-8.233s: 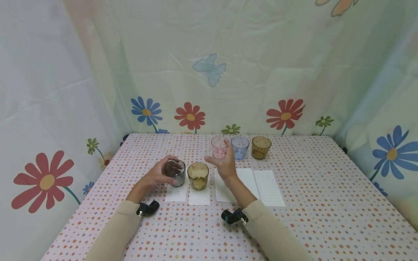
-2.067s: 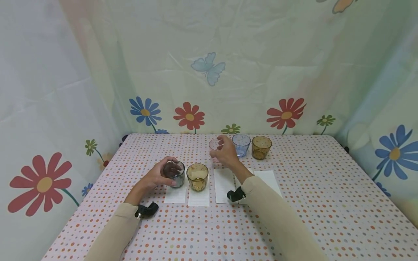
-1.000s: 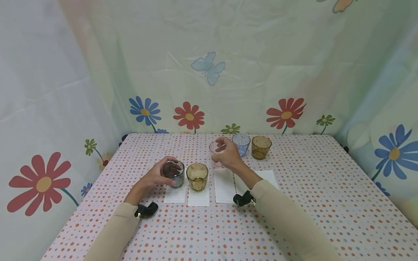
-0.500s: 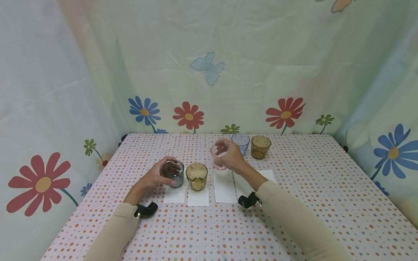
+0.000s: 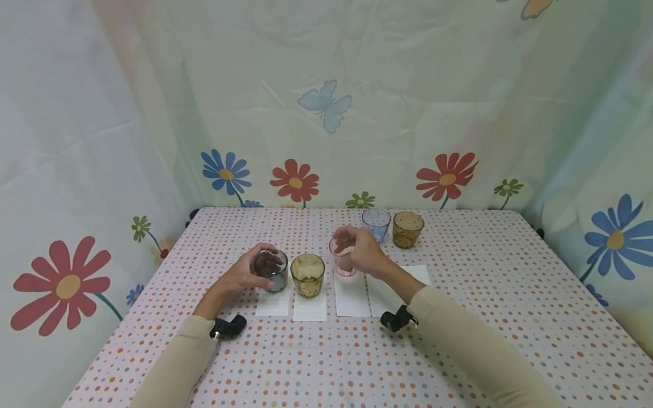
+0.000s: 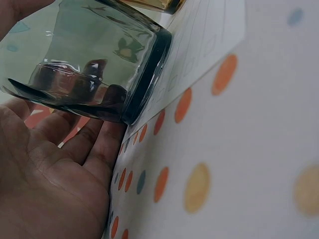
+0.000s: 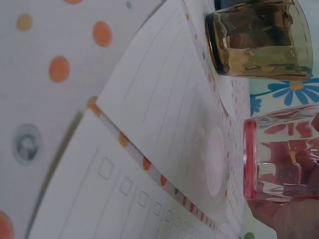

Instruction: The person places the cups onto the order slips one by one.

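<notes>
My left hand [image 5: 245,273] holds a smoky grey glass tumbler [image 5: 279,279] upright on the leftmost paper sheet [image 5: 272,306]; its thumb and fingers go round the sides. The left wrist view has the tumbler [image 6: 107,55] above the palm [image 6: 50,179], its base on the paper. With curled fingers my right hand [image 5: 368,255] grips a clear pink tumbler [image 5: 342,267] at the far end of the third sheet [image 5: 352,297]. In the right wrist view the pink tumbler's base [image 7: 250,159] hangs slightly off the paper. Between the hands an amber tumbler [image 5: 308,277] stands on the second sheet.
At the back right a blue tumbler [image 5: 376,224] and a brown tumbler [image 5: 408,229] stand side by side on the dotted tablecloth [image 5: 484,283]. A lined sheet [image 5: 382,303] lies partly under the right forearm. Printed curtains [image 5: 398,130] close off the back and sides.
From the row at the back, the right hand has taken hold of the pink tumbler and drawn it toward the person, over the third sheet. The left hand stays on the grey tumbler.
</notes>
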`<state>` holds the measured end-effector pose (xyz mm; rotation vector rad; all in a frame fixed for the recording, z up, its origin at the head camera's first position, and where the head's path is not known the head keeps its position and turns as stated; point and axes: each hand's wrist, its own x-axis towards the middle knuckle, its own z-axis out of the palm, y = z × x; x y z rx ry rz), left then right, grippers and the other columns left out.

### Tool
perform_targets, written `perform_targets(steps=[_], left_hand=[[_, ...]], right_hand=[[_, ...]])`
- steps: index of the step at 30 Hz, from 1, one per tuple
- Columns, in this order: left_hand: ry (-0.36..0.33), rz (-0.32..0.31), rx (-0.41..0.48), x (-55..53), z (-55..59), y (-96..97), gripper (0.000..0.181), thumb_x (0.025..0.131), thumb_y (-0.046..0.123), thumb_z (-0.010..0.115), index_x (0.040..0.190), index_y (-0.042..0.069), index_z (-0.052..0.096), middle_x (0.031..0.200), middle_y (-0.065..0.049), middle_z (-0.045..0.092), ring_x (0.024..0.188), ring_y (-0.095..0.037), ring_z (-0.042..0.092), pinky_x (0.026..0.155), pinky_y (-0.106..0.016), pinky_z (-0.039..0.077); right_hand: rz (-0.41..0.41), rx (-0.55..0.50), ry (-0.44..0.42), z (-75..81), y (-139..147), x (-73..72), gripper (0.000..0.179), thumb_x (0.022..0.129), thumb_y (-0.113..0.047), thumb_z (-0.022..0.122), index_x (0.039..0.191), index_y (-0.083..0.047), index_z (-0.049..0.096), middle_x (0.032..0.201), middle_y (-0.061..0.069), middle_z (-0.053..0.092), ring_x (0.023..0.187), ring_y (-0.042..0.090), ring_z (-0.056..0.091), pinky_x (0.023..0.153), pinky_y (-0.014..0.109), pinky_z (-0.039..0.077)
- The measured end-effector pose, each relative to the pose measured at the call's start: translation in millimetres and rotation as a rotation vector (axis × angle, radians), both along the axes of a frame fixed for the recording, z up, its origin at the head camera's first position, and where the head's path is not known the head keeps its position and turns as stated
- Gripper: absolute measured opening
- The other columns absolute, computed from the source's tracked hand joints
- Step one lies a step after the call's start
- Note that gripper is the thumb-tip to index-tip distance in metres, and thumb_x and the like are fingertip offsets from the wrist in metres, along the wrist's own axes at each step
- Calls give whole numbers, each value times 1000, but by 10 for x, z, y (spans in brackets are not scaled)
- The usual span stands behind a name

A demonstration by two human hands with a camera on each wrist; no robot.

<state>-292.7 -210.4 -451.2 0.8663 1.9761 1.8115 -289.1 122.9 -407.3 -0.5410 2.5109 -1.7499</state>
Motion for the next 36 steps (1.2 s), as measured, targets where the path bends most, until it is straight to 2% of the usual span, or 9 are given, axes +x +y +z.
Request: perform_targets(steps=[6, 10, 15, 21, 36], left_hand=[[8, 7, -10, -8, 3, 6, 83, 77, 1, 82, 145, -2, 35, 137, -34, 50, 124, -35, 59, 100, -33, 52], [1, 6, -11, -25, 3, 4, 82, 77, 0, 82, 145, -1, 36, 138, -33, 51, 124, -36, 59, 100, -32, 52], [-2, 5, -14, -27, 19, 2, 81, 77, -2, 81, 145, -1, 36, 138, -34, 51, 125, -39, 58, 101, -34, 52], [1, -7, -2, -11, 16, -1, 81, 78, -1, 81, 144, -4, 35, 137, -35, 51, 123, -33, 60, 103, -38, 51], [-4, -3, 9, -4, -4, -9, 82, 77, 0, 82, 145, -2, 35, 137, -35, 50, 122, -32, 61, 101, -33, 52]], right_hand=[[54, 9, -22, -43, 27, 23, 64, 56, 18, 59, 118, 6, 61, 107, 27, 63, 98, 36, 67, 72, 33, 60], [83, 21, -13, -50, 62, 56, 63, 55, 16, 56, 116, 4, 61, 104, 22, 64, 95, 32, 68, 76, 35, 61], [92, 6, -31, -84, 77, 79, 61, 54, 16, 53, 113, 2, 61, 103, 19, 64, 94, 30, 68, 77, 36, 61], [109, 1, -53, -113, 91, 128, 63, 54, 16, 51, 115, 2, 60, 105, 21, 63, 96, 33, 67, 77, 37, 60], [142, -19, -65, -123, 112, 177, 65, 53, 18, 50, 115, 3, 58, 105, 21, 62, 99, 38, 64, 83, 44, 59]])
